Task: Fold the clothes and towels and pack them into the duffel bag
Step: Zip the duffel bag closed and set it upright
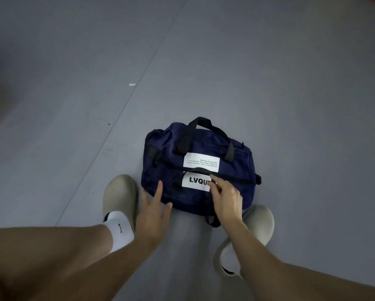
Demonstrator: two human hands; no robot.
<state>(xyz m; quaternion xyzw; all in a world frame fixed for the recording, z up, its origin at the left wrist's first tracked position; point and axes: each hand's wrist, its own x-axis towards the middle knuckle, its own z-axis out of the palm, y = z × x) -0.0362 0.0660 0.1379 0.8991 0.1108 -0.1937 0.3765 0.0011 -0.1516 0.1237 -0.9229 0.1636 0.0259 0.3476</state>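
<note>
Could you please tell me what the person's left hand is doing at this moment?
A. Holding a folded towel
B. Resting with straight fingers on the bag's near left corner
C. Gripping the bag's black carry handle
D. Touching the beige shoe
B: the left hand lies with its fingers straight on the near left corner of the navy blue fabric duffel bag, which sits on the grey floor.

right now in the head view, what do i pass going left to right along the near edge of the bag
left beige shoe → left hand → LVQU label on the duffel bag → right hand → right beige shoe
</note>
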